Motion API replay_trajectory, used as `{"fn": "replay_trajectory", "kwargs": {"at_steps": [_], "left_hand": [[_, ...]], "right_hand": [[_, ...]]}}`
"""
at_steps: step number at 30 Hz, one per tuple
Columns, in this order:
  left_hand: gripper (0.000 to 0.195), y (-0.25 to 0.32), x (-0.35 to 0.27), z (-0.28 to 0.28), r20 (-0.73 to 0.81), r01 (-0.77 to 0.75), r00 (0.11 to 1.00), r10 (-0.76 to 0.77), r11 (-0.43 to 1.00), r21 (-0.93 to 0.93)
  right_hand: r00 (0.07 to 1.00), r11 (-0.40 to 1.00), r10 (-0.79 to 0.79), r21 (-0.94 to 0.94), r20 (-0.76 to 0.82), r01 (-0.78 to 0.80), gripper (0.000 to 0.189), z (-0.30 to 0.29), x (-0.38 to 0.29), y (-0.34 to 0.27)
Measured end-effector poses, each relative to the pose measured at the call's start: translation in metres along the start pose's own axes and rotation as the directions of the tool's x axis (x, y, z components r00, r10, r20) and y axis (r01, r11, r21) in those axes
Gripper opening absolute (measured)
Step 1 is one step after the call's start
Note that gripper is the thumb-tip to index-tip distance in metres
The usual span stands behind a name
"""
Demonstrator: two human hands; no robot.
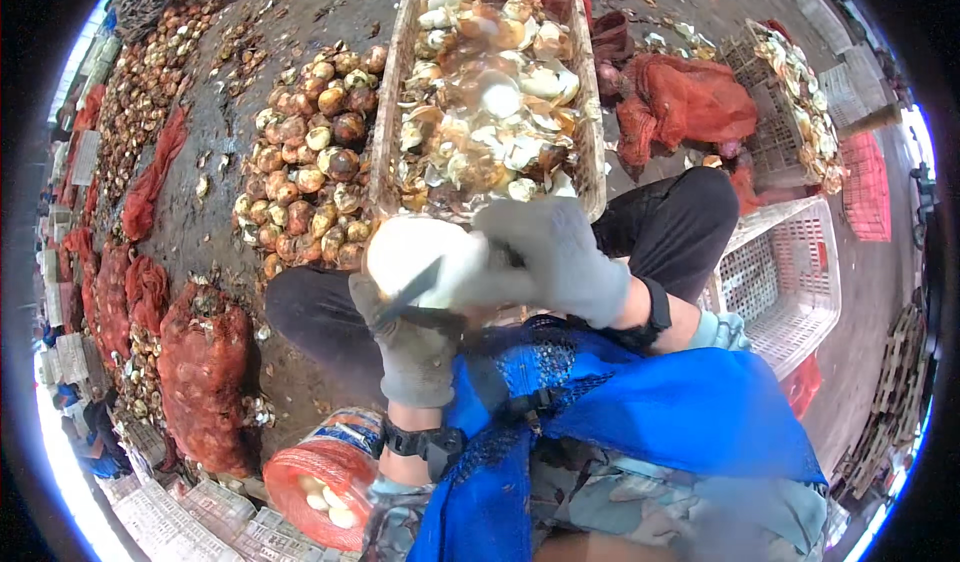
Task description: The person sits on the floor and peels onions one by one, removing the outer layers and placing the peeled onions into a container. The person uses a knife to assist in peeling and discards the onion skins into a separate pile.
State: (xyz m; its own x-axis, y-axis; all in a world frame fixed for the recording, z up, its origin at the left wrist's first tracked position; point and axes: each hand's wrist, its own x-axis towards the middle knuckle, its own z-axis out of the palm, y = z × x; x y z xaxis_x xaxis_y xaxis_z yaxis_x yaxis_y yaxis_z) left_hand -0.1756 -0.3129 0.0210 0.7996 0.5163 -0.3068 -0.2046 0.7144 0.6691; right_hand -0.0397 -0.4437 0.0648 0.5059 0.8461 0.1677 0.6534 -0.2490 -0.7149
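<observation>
My left hand point(412, 352), in a grey work glove, is closed around a large peeled white onion point(420, 258) above my lap. A dark knife blade point(412, 292) lies across the onion's near side; which hand has its handle is unclear. My right hand point(547, 262), also gloved in grey, is blurred by motion at the onion's right side, its fingers curled; what it holds cannot be made out. Just beyond my hands stands a white plastic crate point(384, 112) heaped with onion skins and trimmings point(480, 142). Unpeeled onions point(307, 164) are piled left of the crate.
A red mesh sack of onions point(204, 382) stands at left. By my left forearm is a bucket lined with red mesh point(300, 472), holding peeled onions point(337, 513). At right are a white basket point(814, 292), a crate of peelings point(761, 123) and a red mesh bag point(682, 101).
</observation>
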Motion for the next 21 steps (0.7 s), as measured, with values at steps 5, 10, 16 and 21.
{"fn": "replay_trajectory", "kwargs": {"at_steps": [5,10,16,21], "left_hand": [[0.065,0.002,0.015,-0.014,-0.002,0.006,1.000,-0.006,0.964,-0.265],[0.074,0.015,0.016,-0.020,-0.111,-0.166,0.982,0.150,0.973,-0.160],[0.085,0.014,0.034,-0.014,0.272,0.073,0.957,0.100,0.825,-0.560],[0.085,0.010,0.033,0.024,0.139,-0.180,0.976,0.167,0.979,0.091]], "right_hand": [[0.919,0.921,-0.389,-0.056,-0.057,0.387,0.052,-0.012,-0.013,0.004],[0.962,0.796,0.068,-0.567,-0.264,-0.211,0.048,-0.035,0.024,0.073],[0.892,0.899,0.417,0.227,-0.174,-0.375,0.051,-0.021,0.005,0.063],[0.898,0.343,0.376,0.865,0.231,-0.366,0.045,0.002,0.002,0.008]]}}
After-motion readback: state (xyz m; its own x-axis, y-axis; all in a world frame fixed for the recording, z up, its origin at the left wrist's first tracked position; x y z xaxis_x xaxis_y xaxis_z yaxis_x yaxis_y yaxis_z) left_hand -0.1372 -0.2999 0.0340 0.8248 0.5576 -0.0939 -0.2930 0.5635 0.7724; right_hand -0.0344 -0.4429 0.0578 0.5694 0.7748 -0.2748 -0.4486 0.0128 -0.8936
